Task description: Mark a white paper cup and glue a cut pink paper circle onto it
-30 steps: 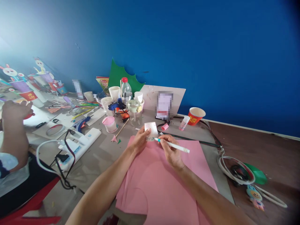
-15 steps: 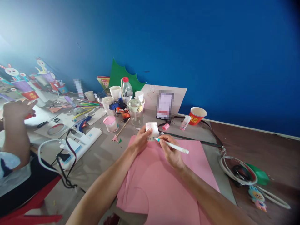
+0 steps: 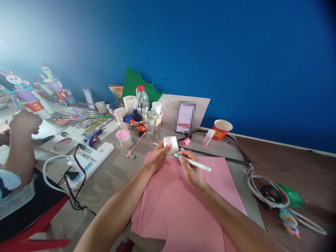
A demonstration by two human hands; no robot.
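Note:
My left hand (image 3: pixel 159 156) is closed around a small white paper cup (image 3: pixel 170 144), thumb across its side. Pink marks show near one end of the cup and green markings along the other. In my right hand (image 3: pixel 192 169) is a white marker (image 3: pixel 196 163) with a teal collar, its tip at or very near the green markings. Both hands are over the far edge of a large pink paper sheet (image 3: pixel 189 206). Just beyond the cup lies a pink cap (image 3: pixel 186 141).
To the left stand a pink-topped cup (image 3: pixel 124 138), a lidded clear jar (image 3: pixel 152 127) and a power strip (image 3: pixel 97 164) with cables. A red paper cup (image 3: pixel 221 130) and small bottle (image 3: pixel 208 137) stand right. A co-worker's arm (image 3: pixel 22 143) reaches in at far left.
My hands, the cup and the marker stay nearly in place, the marker tip shifting only slightly. At far left, the co-worker's hand has curled from outstretched fingers.

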